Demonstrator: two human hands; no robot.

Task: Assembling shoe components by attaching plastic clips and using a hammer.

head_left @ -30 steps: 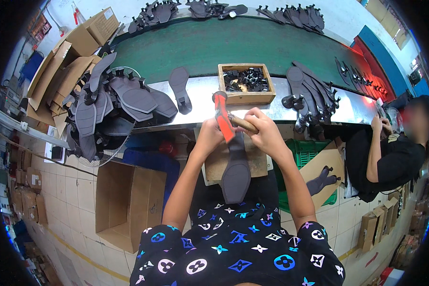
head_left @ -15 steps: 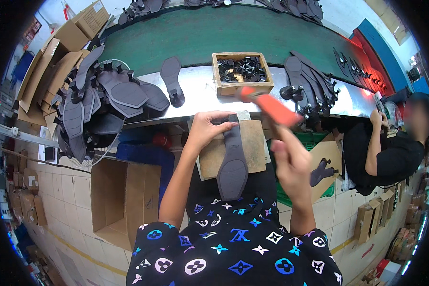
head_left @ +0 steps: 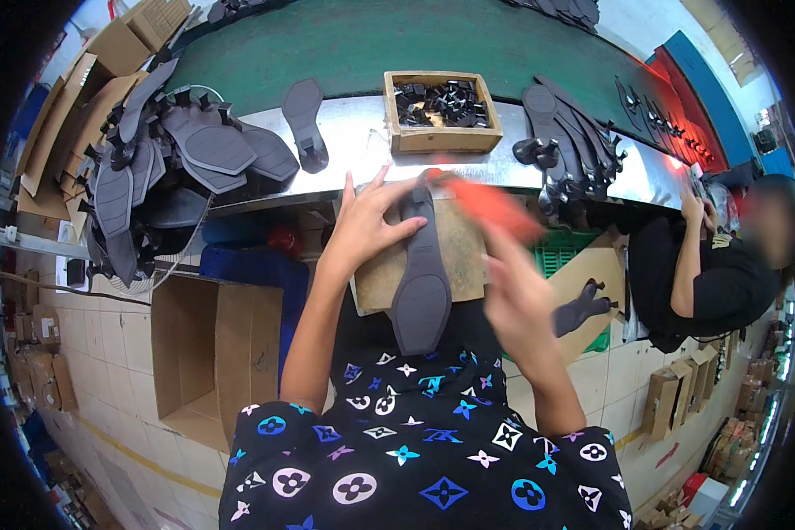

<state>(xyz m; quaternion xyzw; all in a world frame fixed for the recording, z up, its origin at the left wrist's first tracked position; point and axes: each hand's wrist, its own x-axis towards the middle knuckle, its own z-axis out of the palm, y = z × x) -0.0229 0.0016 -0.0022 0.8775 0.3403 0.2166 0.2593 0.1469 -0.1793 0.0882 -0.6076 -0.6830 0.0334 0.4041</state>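
As our left hand (head_left: pixel 362 225) spreads flat, pinning the dark sole (head_left: pixel 421 274) to the board (head_left: pixel 463 256).
Our blurred right hand (head_left: pixel 516 296) grips an orange tool (head_left: pixel 490 203); we judge many soles (head_left: pixel 177 168) at left remain.

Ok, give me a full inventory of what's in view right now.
shoe sole: one, dark grey, lying on the board.
wooden board: one, tan, at the bench edge under the sole.
orange tool: one, blurred, above the board.
wooden box: one, holding small black parts, on the metal bench.
metal bench: one, silver, before the green belt.
sole heap: many, dark grey, bench left.
sole stack: several, dark, bench right.
cardboard carton: one, brown, open, lower left.
co-worker: one, black top, right.
left hand: pressing on the sole.
right hand: gripping the tool.
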